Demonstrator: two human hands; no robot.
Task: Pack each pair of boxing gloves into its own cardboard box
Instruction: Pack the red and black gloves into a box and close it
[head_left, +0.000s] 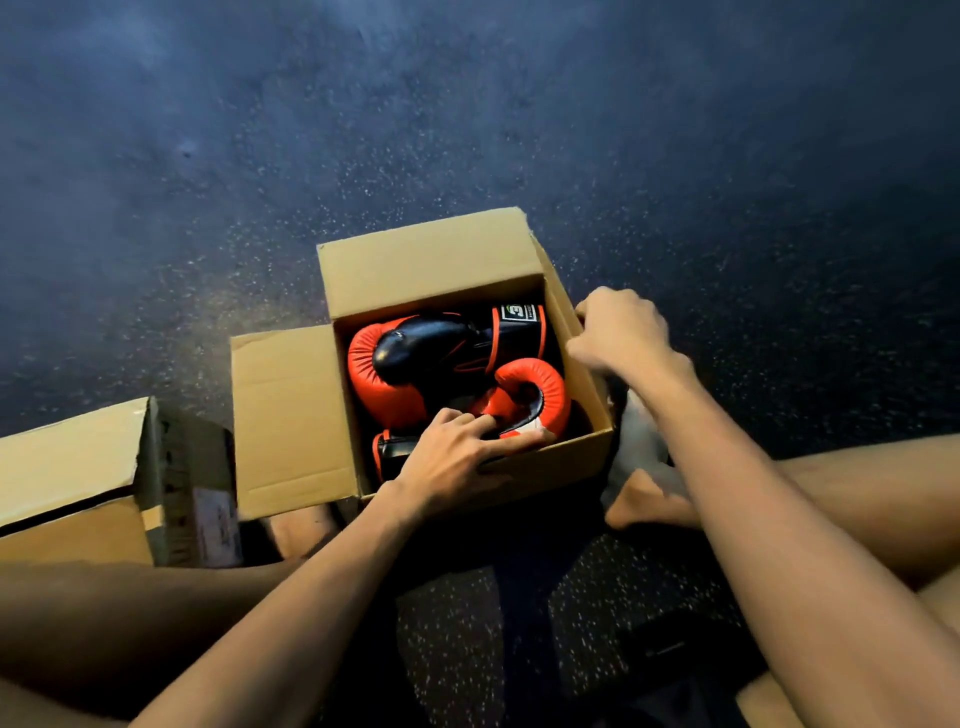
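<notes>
Far left on the floor (156, 182): second box (72, 467), cut off by the frame, contents unseen, hard to tell whether sealed.

Middle: open box (291, 415), with one flap flat to the left and the back flap upright. Inside, red-and-black gloves (384, 395) packed side by side, filling most of the space. Probably light, thickly padded and springy, with a smooth, slightly slippery skin. Best pressed down on the fat padding or taken by the stiffer cuff.

Left grip (447, 457) draped over the near wall, fingers mostly straight, pressing the nearer glove down.

Right grip (618, 332) curled round the right flap, fingertips hidden behind cardboard.

Also hidden: box bottom. Cuff label too small to read.
</notes>
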